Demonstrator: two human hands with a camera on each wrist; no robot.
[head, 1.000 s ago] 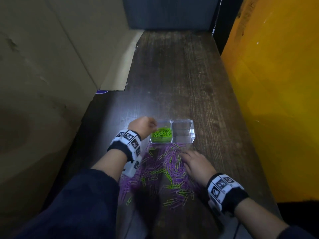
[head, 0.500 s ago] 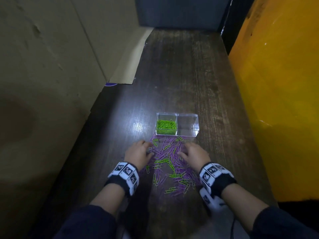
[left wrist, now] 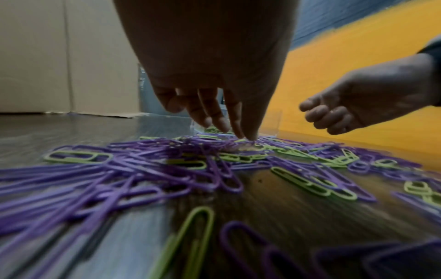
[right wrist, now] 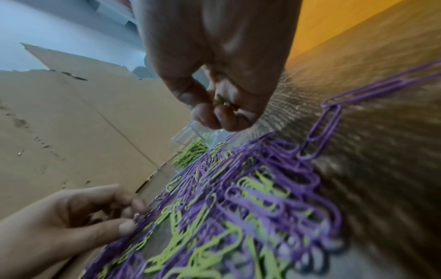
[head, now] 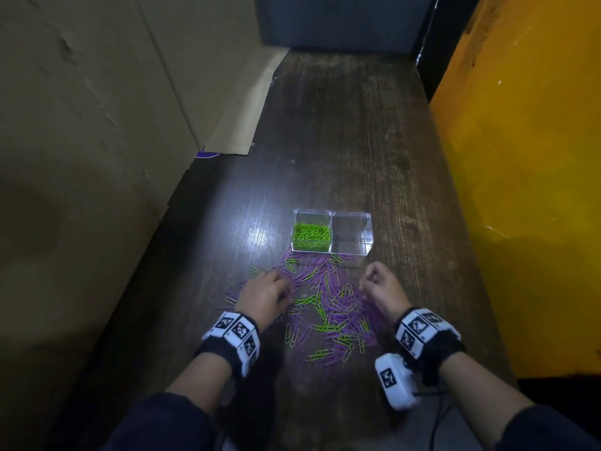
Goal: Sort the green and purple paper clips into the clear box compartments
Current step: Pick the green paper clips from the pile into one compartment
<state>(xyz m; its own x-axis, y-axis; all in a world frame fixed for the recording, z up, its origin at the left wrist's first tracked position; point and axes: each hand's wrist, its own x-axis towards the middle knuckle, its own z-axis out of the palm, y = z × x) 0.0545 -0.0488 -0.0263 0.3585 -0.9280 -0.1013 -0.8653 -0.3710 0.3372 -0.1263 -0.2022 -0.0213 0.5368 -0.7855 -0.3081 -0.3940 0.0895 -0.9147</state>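
A clear two-compartment box [head: 332, 253] stands on the dark wooden table. Its left compartment holds green paper clips [head: 311, 236]; the right compartment [head: 353, 232] shows nothing inside. In front of the box lies a mixed pile of purple and green clips [head: 328, 312]. My left hand [head: 282, 289] is on the pile's left side, fingers [left wrist: 249, 132] pointing down and touching clips, thumb apart from them. My right hand [head: 370, 278] is raised a little above the pile's right side. Its fingers [right wrist: 222, 117] are curled round what looks like a few clips; their colour is too dark to tell.
Brown cardboard [head: 97, 125] walls the left side, with a flap lying on the table at the back left. A yellow panel [head: 527, 190] bounds the right side and a dark panel [head: 341, 21] the far end. Bare table stretches beyond the box.
My left hand came back from the box's left compartment to the pile. My right hand lifted off the pile and curled its fingers.
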